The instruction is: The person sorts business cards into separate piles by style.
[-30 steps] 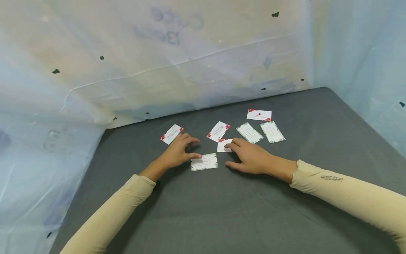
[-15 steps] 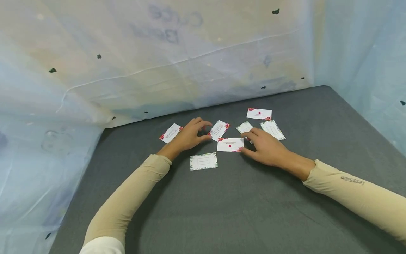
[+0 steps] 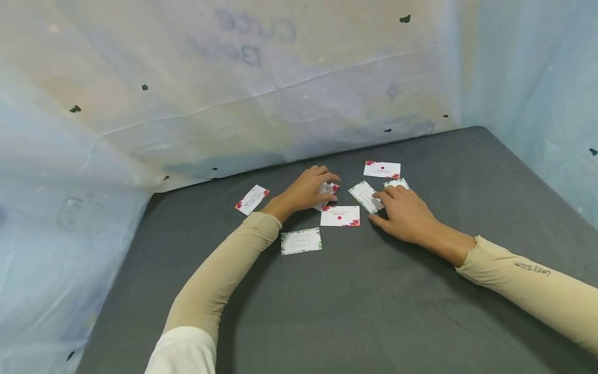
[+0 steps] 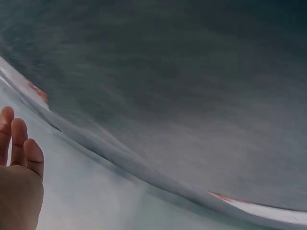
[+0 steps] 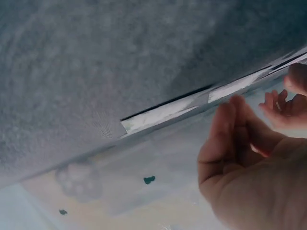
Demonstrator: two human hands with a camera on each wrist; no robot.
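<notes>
On the grey counter (image 3: 355,311), the left hand (image 3: 306,191) curls over a red-flowered card (image 3: 327,195). The right hand (image 3: 406,213) lies with fingers on a green-bordered card (image 3: 365,195). More cards lie toward the far edge.

Dark grey cloth surface (image 3: 355,301). Red-flower card (image 3: 252,199) lies far left, apart from others. Green-border card (image 3: 301,241) nearest cam, just below a red-dot card (image 3: 340,216). 2nd red-dot card (image 3: 381,169) at far end. Pale blue-cream sheeting (image 3: 261,83) w/ dark specks walls in back & sides; faint mirrored writing (image 3: 254,39) up top.
</notes>
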